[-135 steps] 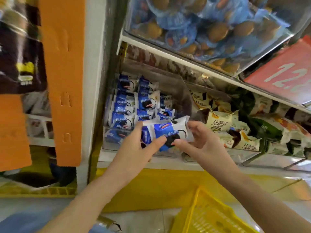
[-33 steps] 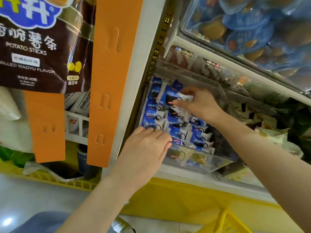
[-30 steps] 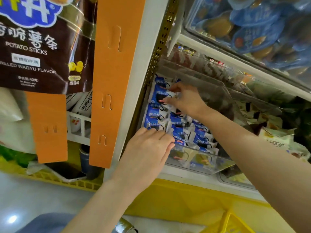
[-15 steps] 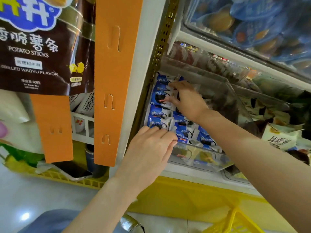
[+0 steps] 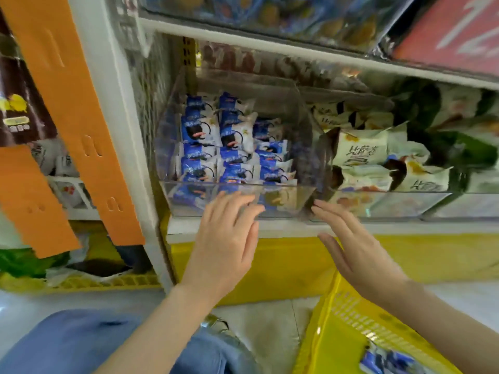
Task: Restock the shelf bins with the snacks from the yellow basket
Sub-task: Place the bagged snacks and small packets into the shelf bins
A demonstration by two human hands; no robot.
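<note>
In the head view, both of the person's hands are showing empty, each grip released. The left hand is laying straight fingers against the clear front of the bin. The right hand is hovering just beside its corner. Blue snacks are lying stacked inside the bin. A few seem to be waiting in the basket below, so the right hand is probably due to reach down for another.
</note>
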